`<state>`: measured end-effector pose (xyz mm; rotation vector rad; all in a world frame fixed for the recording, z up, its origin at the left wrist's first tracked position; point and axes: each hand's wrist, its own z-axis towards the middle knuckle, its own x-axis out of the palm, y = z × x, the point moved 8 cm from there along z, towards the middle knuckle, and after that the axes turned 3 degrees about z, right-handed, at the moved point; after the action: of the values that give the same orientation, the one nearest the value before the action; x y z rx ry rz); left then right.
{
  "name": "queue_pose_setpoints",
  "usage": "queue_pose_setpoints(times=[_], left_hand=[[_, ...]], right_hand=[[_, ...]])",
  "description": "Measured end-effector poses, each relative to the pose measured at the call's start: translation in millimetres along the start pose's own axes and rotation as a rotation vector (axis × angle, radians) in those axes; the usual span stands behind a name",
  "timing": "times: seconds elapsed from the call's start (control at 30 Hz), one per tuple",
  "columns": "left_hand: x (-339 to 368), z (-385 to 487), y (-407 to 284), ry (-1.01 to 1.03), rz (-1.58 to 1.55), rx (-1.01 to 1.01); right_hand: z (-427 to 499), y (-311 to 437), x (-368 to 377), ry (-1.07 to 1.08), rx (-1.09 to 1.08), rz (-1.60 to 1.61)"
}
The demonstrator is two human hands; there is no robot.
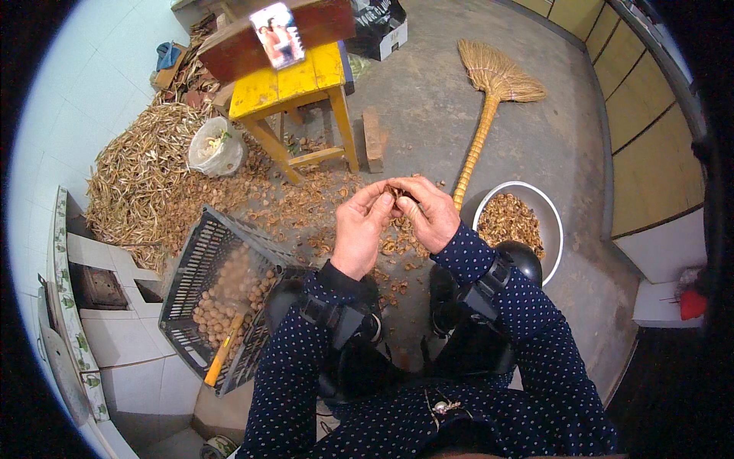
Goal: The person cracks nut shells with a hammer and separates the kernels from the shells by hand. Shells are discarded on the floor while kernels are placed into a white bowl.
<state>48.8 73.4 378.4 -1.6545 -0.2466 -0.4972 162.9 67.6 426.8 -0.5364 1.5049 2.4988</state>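
Observation:
Between the fingertips of both hands is a piece of cracked walnut (394, 191), partly hidden by the fingers. My left hand (362, 225) grips it from one side with thumb and forefinger. From the other side, my right hand (427, 215) pinches it the same way. Under the hands, broken walnut shells (395, 244) lie scattered over the concrete floor. To the right of my right hand stands a metal basin (557, 229) holding shelled walnut pieces (510, 224). On the left, a black plastic crate (189, 281) contains whole walnuts (221, 310) and a yellow-handled tool (225, 350).
A straw broom (484, 126) lies beyond the basin. Ahead stands a yellow wooden stool (287, 86) beside a brick (373, 140), with a lit phone screen (277, 35) above it. A white bucket (217, 149) sits by a heap of dry stalks (132, 172). Cabinets (659, 137) line the right.

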Motion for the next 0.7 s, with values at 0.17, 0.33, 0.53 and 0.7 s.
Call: queue_pose_setpoints(times=[0.17, 0.33, 0.53, 0.7], left_hand=[[1, -3, 1, -0.009, 0.033, 0.001], [2, -3, 3, 0.023, -0.007, -0.047], [0, 1, 8, 0.063, -0.153, -0.117], [-2, 2, 9, 0.038, -0.144, -0.104]], right_hand=[[-3, -17, 2, -0.006, 0.098, 0.065], [-12, -51, 9, -0.053, 0.396, 0.626], [-12, -58, 13, -0.092, 0.501, 1.07], [-12, -57, 12, -0.088, 0.509, 1.1]])
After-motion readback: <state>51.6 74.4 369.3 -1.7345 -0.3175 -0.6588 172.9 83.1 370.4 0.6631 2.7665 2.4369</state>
